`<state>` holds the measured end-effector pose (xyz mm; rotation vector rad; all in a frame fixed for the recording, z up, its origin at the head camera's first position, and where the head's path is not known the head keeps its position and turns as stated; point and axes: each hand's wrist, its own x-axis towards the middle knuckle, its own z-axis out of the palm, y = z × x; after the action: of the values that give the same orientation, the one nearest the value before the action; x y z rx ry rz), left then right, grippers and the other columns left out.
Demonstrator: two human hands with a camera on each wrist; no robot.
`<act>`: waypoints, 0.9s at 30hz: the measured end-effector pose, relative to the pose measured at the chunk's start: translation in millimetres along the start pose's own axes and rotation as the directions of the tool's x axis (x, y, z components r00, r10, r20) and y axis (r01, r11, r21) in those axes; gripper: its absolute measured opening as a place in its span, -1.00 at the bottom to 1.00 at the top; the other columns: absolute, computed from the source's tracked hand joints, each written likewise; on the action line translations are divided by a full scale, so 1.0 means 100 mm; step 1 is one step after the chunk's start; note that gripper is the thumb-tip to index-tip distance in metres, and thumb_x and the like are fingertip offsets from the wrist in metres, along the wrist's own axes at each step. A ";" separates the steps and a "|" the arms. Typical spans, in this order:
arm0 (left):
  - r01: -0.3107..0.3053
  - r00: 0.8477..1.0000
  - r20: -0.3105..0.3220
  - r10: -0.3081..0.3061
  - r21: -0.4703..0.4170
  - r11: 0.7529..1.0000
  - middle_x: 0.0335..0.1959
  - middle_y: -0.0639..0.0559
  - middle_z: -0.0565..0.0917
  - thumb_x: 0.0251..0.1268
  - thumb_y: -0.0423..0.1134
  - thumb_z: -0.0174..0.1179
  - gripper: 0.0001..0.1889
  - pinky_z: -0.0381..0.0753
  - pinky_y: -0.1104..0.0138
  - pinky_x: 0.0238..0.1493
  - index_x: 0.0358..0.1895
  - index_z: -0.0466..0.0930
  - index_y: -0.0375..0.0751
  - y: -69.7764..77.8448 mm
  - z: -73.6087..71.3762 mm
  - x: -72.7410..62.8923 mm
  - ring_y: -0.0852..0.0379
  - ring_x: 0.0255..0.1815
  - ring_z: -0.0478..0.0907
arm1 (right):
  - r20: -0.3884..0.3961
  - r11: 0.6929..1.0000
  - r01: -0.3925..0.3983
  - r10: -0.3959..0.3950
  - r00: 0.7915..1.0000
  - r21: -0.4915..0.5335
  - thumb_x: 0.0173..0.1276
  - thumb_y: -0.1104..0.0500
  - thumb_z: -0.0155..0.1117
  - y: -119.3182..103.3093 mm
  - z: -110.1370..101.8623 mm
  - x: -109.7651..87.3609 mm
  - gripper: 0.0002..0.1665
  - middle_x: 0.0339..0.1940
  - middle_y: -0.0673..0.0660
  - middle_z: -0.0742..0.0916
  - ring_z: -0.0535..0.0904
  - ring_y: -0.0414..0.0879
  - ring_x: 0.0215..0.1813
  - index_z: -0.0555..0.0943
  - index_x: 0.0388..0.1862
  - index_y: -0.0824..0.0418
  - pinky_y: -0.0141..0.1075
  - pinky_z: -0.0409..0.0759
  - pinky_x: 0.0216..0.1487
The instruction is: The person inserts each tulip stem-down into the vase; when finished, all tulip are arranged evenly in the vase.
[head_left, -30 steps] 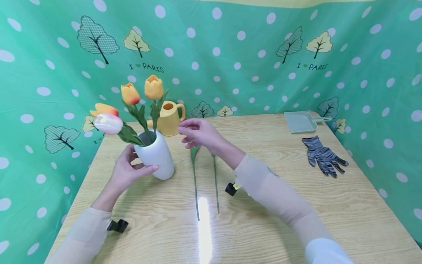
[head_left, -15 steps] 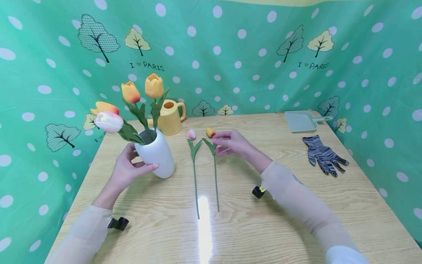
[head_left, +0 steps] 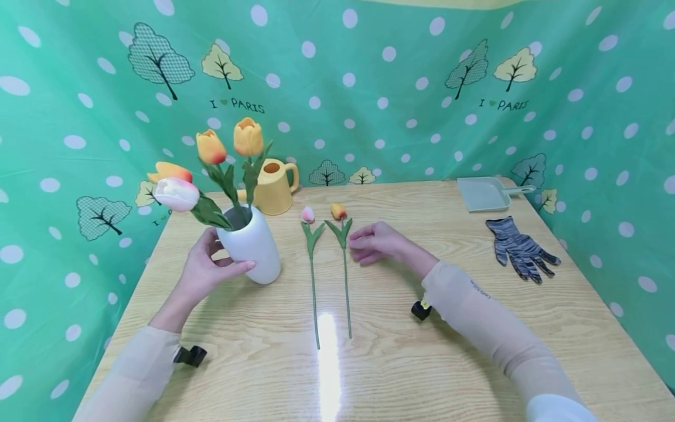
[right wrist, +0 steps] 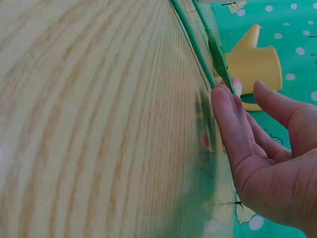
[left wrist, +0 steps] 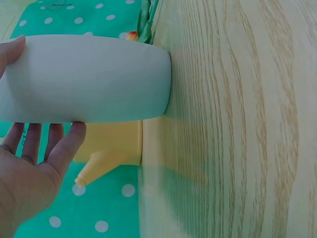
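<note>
My left hand holds the white vase around its side, thumb in front and fingers behind. In the left wrist view the vase's base meets the tabletop. Orange and pale pink artificial tulips lean out of its mouth, several in all. Two more tulips lie on the table, stems toward me: a pink one and an orange-red one. Beside the orange-red tulip's leaves is my right hand, low over the wood. Its thumb stands apart from its loosely bent fingers, with nothing gripped; fingertips are right at the stem in the right wrist view.
Behind the vase stands a yellow watering can. A grey-green dustpan lies at the back right, with a striped knit glove in front of it. Green dotted cloth walls the wooden table behind and at both sides.
My right hand has moved right and toward me, from over the tulip heads to beside the orange-red tulip, uncovering both blooms. My left hand and the vase keep their place.
</note>
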<state>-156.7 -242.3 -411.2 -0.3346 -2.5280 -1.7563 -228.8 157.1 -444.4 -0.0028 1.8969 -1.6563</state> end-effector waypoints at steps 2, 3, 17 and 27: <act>0.001 1.000 0.000 -0.001 0.000 1.000 0.23 -0.09 0.43 0.09 -0.29 0.56 -0.11 0.69 0.41 -0.02 0.47 0.24 -0.08 0.00 0.00 0.00 0.02 0.17 0.47 | 0.014 1.000 -0.019 0.019 1.000 0.007 0.43 0.25 0.36 0.03 -0.01 0.02 -0.46 0.00 0.35 0.73 0.75 0.17 -0.08 0.49 0.31 0.41 -0.03 0.75 -0.05; 0.001 1.000 0.000 -0.001 0.000 1.000 0.23 -0.09 0.43 0.09 -0.29 0.56 -0.11 0.69 0.41 -0.02 0.47 0.24 -0.08 -0.01 0.00 0.00 0.02 0.17 0.47 | 0.019 0.999 -0.030 0.030 0.999 0.011 0.43 0.24 0.36 0.04 -0.01 0.03 -0.46 0.00 0.35 0.73 0.75 0.16 -0.08 0.48 0.31 0.41 -0.03 0.75 -0.05; 0.072 0.997 0.013 -0.072 -0.023 0.997 0.26 -0.01 0.44 0.04 -0.23 0.61 -0.10 0.69 0.39 0.01 0.44 0.27 -0.01 0.04 0.00 0.03 -0.01 0.22 0.46 | 0.026 0.990 -0.128 0.130 0.991 -0.067 0.36 0.12 0.46 0.04 0.07 0.12 -0.52 -0.11 0.24 0.78 0.78 0.02 -0.22 0.62 0.16 0.35 -0.09 0.78 -0.18; 0.153 0.987 0.043 -0.153 0.007 0.988 0.32 0.03 0.42 0.09 -0.18 0.58 -0.13 0.64 0.36 -0.01 0.45 0.26 0.03 0.11 -0.05 0.02 -0.02 0.27 0.40 | -0.081 0.972 -0.127 0.112 0.990 -0.199 0.25 0.10 0.56 0.02 0.22 0.15 -0.59 -0.38 0.23 0.79 0.75 -0.06 -0.44 0.68 -0.04 0.30 -0.15 0.78 -0.38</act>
<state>-156.8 -243.0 -398.6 -0.1842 -2.6520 -1.8139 -230.6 131.9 -453.2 0.0855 2.0695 -1.3938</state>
